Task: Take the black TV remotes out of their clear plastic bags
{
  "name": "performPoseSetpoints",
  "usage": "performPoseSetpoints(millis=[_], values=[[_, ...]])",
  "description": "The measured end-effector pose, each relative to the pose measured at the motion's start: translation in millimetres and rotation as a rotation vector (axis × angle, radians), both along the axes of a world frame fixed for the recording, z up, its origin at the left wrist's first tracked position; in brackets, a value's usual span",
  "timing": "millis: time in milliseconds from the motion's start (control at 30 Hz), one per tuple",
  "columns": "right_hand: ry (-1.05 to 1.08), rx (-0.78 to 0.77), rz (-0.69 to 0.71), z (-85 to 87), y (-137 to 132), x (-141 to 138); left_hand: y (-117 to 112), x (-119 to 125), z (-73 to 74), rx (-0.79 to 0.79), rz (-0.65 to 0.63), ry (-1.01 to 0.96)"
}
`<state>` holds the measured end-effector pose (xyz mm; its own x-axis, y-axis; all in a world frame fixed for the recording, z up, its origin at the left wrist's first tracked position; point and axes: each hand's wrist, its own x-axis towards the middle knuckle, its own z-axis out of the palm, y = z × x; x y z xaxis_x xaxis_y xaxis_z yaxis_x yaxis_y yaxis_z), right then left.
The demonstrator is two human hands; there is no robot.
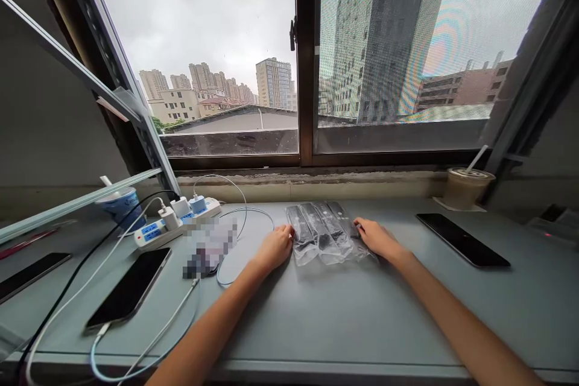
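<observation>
Several dark, flat, oblong items in clear plastic bags (322,232) lie side by side on the grey tabletop, straight ahead in the head view. The bags' loose, crinkled ends face me. At the row's left edge is my left hand (277,246), its fingers curled against the outermost bag. My right hand (376,237) holds the opposite edge, thumb and fingers closed at the side of the rightmost bag. The bags hide part of both sets of fingertips. What the dark items are cannot be made out.
Left of me are a charging phone (131,289), a blurred-out object (210,247), a power strip (181,223) with chargers, loose cables and a blue cup (120,208). Another phone (31,274) lies far left. On the right are a dark phone (461,239) and a lidded drink cup (468,189).
</observation>
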<state>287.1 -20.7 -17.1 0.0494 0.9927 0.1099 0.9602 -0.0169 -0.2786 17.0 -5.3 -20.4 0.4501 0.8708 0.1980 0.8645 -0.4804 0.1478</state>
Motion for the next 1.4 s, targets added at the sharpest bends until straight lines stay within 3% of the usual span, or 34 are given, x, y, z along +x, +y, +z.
performPoseSetpoints(millis=[267, 600, 900, 1100, 1267, 1400], values=[[-0.003, -0.001, 0.007, -3.4, 3, 2, -7, 6, 2.9, 0.079, 0.075, -0.083], [-0.001, 0.011, 0.032, -10.8, 8, 8, -9, 5, 5.8, 0.058, -0.126, -0.019], [-0.022, -0.006, 0.012, -7.5, 6, 6, -10, 2, 4.4, 0.077, -0.168, -0.051], [-0.041, -0.004, -0.074, 0.3, 0, -1, -14, 3, 7.5, 0.028, -0.114, -0.11], [0.004, -0.008, -0.16, 9.7, -4, -9, -27, 9, 20.4, -0.033, -0.351, -0.159], [0.014, -0.051, -0.098, 10.9, -5, -9, -37, 18, 22.4, -0.069, -0.476, -0.141]])
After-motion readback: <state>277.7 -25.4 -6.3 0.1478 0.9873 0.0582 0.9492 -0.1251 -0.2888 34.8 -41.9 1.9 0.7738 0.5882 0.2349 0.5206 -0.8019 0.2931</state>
